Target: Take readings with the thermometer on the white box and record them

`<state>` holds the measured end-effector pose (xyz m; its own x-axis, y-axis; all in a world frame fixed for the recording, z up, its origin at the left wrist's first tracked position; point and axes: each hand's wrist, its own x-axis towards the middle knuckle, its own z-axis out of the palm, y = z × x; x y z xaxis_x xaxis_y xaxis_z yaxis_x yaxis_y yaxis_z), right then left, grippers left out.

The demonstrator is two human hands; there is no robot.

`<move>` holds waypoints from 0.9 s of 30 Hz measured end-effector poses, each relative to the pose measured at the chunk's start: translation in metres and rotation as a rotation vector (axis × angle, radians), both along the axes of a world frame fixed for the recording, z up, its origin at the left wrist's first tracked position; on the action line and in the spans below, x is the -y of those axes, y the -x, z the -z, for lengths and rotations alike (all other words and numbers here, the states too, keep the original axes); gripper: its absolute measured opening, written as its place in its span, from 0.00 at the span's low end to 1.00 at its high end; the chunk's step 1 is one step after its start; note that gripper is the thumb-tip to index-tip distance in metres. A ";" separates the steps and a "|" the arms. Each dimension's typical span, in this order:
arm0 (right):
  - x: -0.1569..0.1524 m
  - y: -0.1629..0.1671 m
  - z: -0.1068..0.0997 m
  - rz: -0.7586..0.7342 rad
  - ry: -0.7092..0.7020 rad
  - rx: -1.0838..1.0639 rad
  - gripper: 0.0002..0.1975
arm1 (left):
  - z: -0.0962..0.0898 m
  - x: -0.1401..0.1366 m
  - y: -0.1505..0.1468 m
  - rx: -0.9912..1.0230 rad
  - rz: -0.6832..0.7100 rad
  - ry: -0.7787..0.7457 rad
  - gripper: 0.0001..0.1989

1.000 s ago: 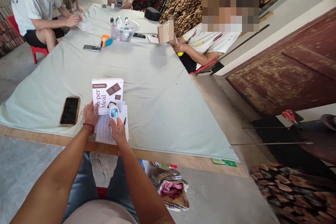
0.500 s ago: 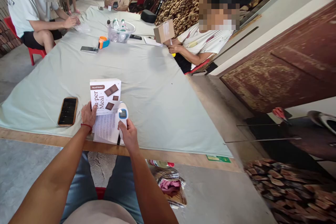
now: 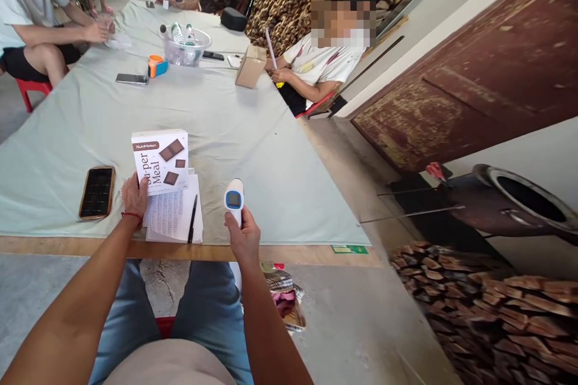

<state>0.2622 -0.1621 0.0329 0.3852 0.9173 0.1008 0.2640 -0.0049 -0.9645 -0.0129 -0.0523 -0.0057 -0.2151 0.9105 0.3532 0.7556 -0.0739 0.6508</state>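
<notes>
My left hand [image 3: 135,195] grips the lower left side of a white box [image 3: 160,162] printed with brown chocolate squares; the fingers behind it are hidden. Under the box lie printed sheets of paper [image 3: 165,219], and a black pen [image 3: 192,219] rests on their right side. Wrapped around the handle of a white infrared thermometer [image 3: 233,197] is my right hand [image 3: 244,236]. The thermometer's small screen with a blue border faces me, to the right of the papers. Left of my left hand lies a phone [image 3: 97,192] in a brown case.
A pale cloth covers the table [image 3: 235,126]. Farther back are a plastic basin [image 3: 185,51] with bottles, another phone [image 3: 132,79], an orange-and-blue tape roll [image 3: 156,65] and a cardboard box [image 3: 251,66]. Several people sit around the table. Firewood [image 3: 506,313] is stacked at the lower right.
My right hand has moved the thermometer right, away from the white box and papers, uncovering the pen. The co-worker's cardboard box has come down onto the table. The view has shifted right.
</notes>
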 end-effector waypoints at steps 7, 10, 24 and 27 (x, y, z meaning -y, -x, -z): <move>-0.019 -0.003 0.022 -0.014 0.100 0.358 0.27 | -0.003 0.001 -0.001 0.035 0.015 -0.004 0.20; -0.034 -0.006 0.030 -0.053 0.239 0.681 0.25 | -0.004 0.003 -0.003 0.034 0.005 0.020 0.20; -0.044 0.030 0.046 -0.209 0.032 0.672 0.12 | -0.007 0.017 -0.008 0.032 0.118 -0.006 0.25; -0.045 0.049 0.050 -0.260 0.112 0.661 0.10 | -0.006 0.022 -0.008 0.020 0.133 -0.019 0.25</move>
